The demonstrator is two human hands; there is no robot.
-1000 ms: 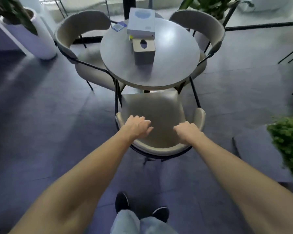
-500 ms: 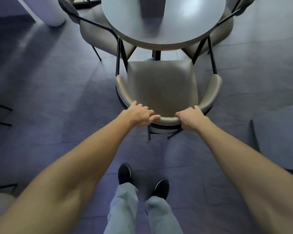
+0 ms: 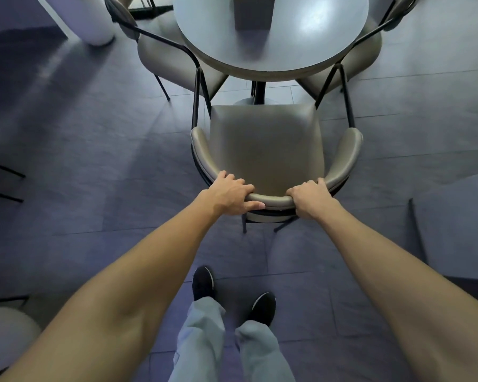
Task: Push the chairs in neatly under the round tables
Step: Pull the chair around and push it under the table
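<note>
Two bare hands hold the curved backrest of the beige padded chair with black metal legs [image 3: 265, 144]. The left hand [image 3: 231, 195] has its grip wrapped over the top rail, thumb along the rear; the right hand [image 3: 311, 199] has its grip curled round the rail nearby. The chair stands on the dark tiled floor [image 3: 94, 161], facing the round grey tabletop [image 3: 271, 42], its seat wholly visible before the near rim

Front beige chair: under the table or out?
Out: the beige padded chair sits with its seat clear of the grey round table; left hand and right hand grip its backrest.
</note>
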